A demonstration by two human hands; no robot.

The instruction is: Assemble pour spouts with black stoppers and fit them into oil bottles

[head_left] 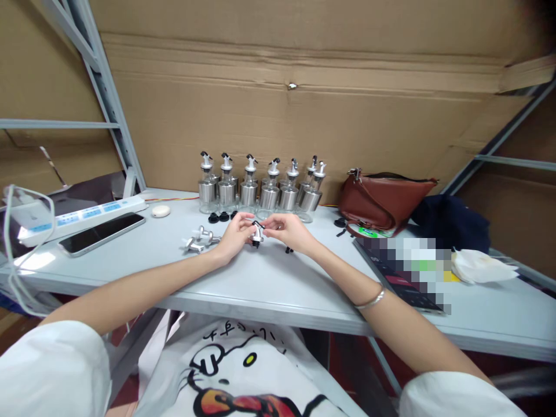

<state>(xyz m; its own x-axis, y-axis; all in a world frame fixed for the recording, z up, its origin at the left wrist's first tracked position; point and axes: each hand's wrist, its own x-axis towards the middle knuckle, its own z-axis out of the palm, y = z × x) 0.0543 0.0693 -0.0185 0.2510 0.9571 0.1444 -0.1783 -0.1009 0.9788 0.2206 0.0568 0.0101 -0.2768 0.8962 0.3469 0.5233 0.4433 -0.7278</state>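
Observation:
Between my two hands, just above the grey tabletop [260,284], is a silver pour spout [257,234] with a black lever on top and a black stopper below. My left hand [236,236] grips its body from the left. The fingertips of my right hand [286,230] pinch at the black lever on its upper right side. Left of my left hand lie several loose silver spout pieces [193,245]. Black rubber stoppers [223,216] sit in a row behind that hand. Small black parts [289,250] rest beneath my right wrist.
Several glass-and-steel oil bottles [249,190] with spouts stand along the cardboard back wall [304,116]. At left are a phone [103,233], a power strip [82,219] and a white round case [161,211]. A brown bag [377,200] and a tablet-like dark panel [397,278] occupy the right.

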